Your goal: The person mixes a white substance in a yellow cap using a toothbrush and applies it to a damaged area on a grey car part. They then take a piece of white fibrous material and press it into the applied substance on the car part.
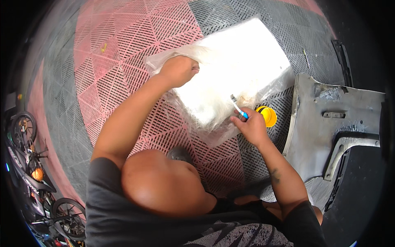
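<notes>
My right hand [252,126] grips a toothbrush [238,107] with a blue and white handle, its bristle head pointing up and left over a white slab. A tuft of pale, hair-like fibres [212,117] lies along the slab's near edge, beside the brush. Clear plastic sheet [162,57] wraps under and around the white slab [242,49], whose top is glaringly bright. At the slab's left edge my left hand [179,71] is closed, fingers curled; whatever they pinch is too small to make out. More pale fibres show just beyond that hand.
A yellow round cup [268,117] stands just right of my right hand. Further right lies a large grey panel [317,123] with a bracket and worn patches. Red and grey slotted tiles [119,61] cover the floor. A motorbike [31,177] shows at far left.
</notes>
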